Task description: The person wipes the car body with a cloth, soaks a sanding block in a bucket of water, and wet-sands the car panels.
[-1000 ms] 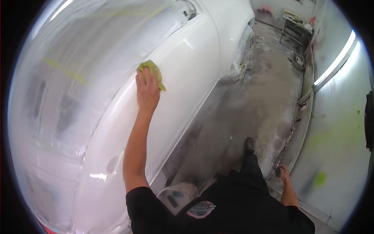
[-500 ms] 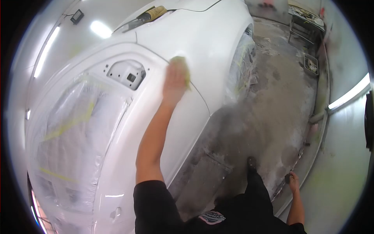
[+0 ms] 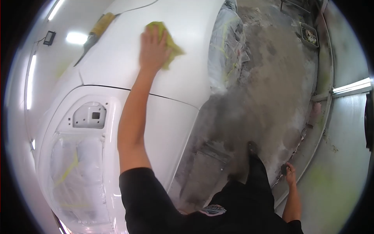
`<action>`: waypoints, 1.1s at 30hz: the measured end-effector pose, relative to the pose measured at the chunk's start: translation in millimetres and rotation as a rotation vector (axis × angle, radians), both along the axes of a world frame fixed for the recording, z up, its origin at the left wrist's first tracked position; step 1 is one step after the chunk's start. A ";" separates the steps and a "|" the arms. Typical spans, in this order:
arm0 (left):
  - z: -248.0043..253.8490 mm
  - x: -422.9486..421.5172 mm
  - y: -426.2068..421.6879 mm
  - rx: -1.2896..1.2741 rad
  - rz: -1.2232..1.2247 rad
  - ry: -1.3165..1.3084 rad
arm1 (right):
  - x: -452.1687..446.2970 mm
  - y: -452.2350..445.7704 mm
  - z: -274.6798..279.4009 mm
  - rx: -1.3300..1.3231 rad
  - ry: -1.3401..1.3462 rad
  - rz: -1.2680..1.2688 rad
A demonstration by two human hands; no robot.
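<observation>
My left hand point(image 3: 154, 50) presses a crumpled yellow-green cloth point(image 3: 171, 48) flat against the white front fender point(image 3: 187, 70) of a car, its fingers over the cloth. Low on the right, my right hand point(image 3: 290, 174) hangs beside the wall with its fingers round a small dark block point(image 3: 284, 169). Behind the fender lies the white door point(image 3: 167, 121), with a recessed mirror mount point(image 3: 90, 115) and a window covered in clear film point(image 3: 78, 167) with yellow tape.
Plastic film point(image 3: 226, 46) covers the front wheel. A tray of small items point(image 3: 309, 36) stands on the floor point(image 3: 272, 89) by the right wall point(image 3: 350, 128). A brown and black object point(image 3: 102, 25) lies at the fender's far edge. My foot point(image 3: 253, 147) is on the floor.
My left hand and the cloth have passed from the door onto the front fender. The view has shifted forward along the car. My right hand still holds the dark block.
</observation>
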State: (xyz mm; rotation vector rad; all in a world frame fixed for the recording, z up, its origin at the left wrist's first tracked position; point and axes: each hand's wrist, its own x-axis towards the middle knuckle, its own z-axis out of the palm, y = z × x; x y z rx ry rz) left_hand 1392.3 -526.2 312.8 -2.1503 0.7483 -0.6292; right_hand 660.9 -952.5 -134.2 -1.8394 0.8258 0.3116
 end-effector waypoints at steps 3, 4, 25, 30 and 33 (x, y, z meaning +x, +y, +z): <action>-55.0 17.5 -23.9 0.036 -0.142 0.152 | -28.2 -14.6 -1.6 -0.099 -0.027 0.080; -69.9 15.2 -19.8 0.084 -0.177 0.195 | -23.6 -20.1 12.8 -0.108 -0.016 0.073; 9.2 -159.0 122.0 -0.004 -0.003 0.405 | 113.2 28.5 31.8 0.221 -0.004 -0.103; 45.5 -225.9 179.2 -0.068 0.044 0.464 | 199.6 78.5 41.0 0.373 0.117 -0.171; 60.6 -261.3 208.8 -0.064 0.076 0.548 | 255.7 116.2 9.3 0.303 -0.057 -0.058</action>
